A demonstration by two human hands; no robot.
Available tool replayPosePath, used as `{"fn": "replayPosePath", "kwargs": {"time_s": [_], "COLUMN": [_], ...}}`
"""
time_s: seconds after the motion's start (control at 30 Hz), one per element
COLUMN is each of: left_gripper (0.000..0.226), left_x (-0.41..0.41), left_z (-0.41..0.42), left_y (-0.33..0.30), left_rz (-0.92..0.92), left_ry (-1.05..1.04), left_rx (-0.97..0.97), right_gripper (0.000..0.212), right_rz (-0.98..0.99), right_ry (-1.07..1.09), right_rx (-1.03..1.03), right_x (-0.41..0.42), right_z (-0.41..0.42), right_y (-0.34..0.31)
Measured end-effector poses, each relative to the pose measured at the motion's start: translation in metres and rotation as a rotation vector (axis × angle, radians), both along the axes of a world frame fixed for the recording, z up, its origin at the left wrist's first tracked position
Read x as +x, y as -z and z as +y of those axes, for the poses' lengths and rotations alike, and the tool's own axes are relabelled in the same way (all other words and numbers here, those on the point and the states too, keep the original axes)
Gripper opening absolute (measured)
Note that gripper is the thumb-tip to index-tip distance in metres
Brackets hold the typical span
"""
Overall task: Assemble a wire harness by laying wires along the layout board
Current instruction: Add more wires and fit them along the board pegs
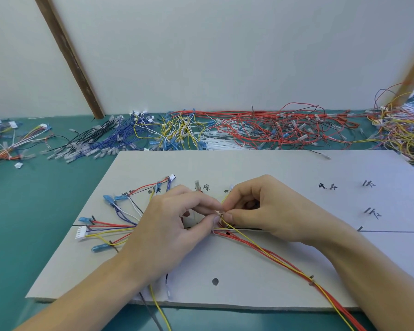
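The yellow wire (268, 253) sits pinched between the fingers (227, 216) of the right hand (268, 209) and the left hand (175, 225), which press together on it over the layout board (273, 168). I think a gentle pull keeps it flat beside the red wires (261, 249), toward the peg (311, 279) below the fingers.

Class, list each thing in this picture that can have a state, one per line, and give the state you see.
left hand: fingertips pinched on the wires at mid-board
right hand: fingertips pinched on the same spot
yellow wire: laid loose, trailing off the board's near right edge
red wires: laid beside it, running the same way
white connector: lying flat, wires attached
layout board: flat on the table
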State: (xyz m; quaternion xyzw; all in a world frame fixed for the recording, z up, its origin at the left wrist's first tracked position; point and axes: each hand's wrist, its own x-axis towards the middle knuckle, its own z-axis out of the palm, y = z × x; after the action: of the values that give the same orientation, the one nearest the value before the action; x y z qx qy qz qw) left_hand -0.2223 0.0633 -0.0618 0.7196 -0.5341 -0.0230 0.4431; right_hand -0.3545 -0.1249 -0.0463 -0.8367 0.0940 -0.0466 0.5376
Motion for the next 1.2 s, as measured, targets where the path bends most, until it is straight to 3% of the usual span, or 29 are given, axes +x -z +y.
{"fn": "replayPosePath", "kwargs": {"time_s": [0.53,0.73,1.2], "left_gripper": [0.021,0.012,0.021], "left_x": [0.0033,0.0025,0.0039], "left_z": [-0.0009,-0.0013,0.0006], "left_y": [0.0066,0.0009,0.0007], "left_rz": [0.021,-0.087,-0.062], "left_ry": [0.007,0.03,0.068], "left_rx": [0.049,0.044,0.089], "right_gripper": [0.002,0.004,0.002], "right_rz": [0.007,0.019,-0.004], "right_ry": [0.01,0.01,-0.002], "right_rx": [0.006,0.03,0.038], "right_x": [-0.0008,-0.0017,-0.0021], "right_z": [0.0009,0.0004,0.001], "right_y": [-0.0005,-0.0015,-0.0031]}}
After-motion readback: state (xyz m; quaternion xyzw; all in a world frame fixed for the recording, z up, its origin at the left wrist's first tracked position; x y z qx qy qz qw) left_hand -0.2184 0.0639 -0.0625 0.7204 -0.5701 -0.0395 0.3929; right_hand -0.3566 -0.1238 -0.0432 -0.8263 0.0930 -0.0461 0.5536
